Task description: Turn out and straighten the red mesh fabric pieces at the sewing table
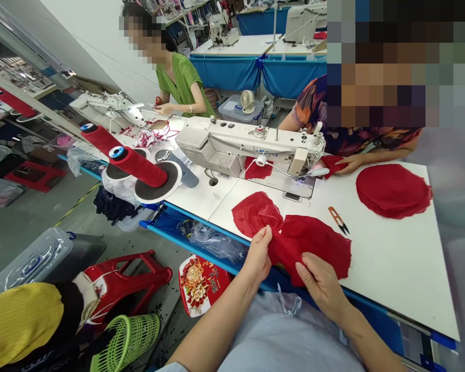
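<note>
Red fabric with a lace-like edge hangs over the front edge of the white table, between both hands. My left hand pinches it near its middle, thumb on top. To the right, my right hand grips its lower part, with the thumb laid over the cloth. A rounded red piece with a scalloped edge lies just beyond my left hand. Orange-handled thread snips rest on the table right of the fabric. Farther right is a stack of round red pieces.
A white sewing machine stands across the table. Red thread cones and a grey bottle are at the left. A person opposite holds red cloth; another in green sits farther back. A blue trough runs below the front edge.
</note>
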